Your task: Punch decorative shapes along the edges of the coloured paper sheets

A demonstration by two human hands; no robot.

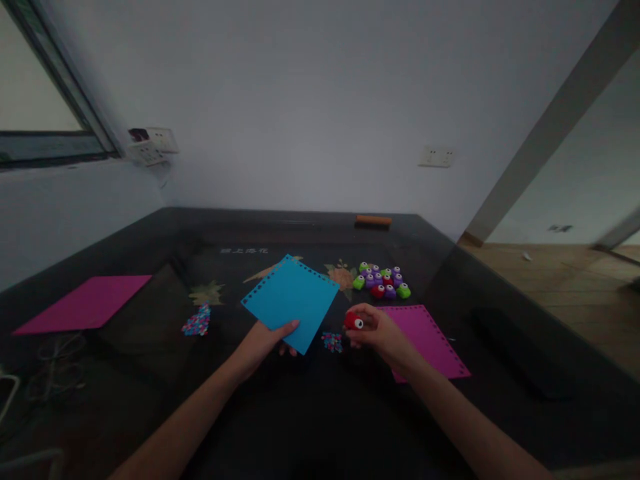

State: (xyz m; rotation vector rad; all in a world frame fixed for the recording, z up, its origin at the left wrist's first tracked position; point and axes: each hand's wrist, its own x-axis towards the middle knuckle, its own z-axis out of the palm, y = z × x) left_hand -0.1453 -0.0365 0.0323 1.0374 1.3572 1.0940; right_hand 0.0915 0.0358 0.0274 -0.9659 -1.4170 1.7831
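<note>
My left hand (pixel 277 340) pinches a blue sheet of paper (pixel 295 300) near its lower corner, thumb on top. Small holes run along two upper edges of that sheet. Between the fingers of my right hand (pixel 375 331) is a red paper punch (pixel 353 321) with one round eye, held apart from the paper. A small pile of pink and blue paper bits (pixel 332 342) lies between my hands. Under my right wrist lies a magenta sheet (pixel 430 343) with holes along its edges. Several red, purple and green punches (pixel 383 280) of the same kind stand clustered behind it.
A larger pile of paper bits (pixel 198 321) and another magenta sheet (pixel 87 303) lie to the left on the dark glossy table (pixel 280 427). A brown stick-like object (pixel 373 220) rests at the back edge. A dark flat object (pixel 520 350) lies at the right.
</note>
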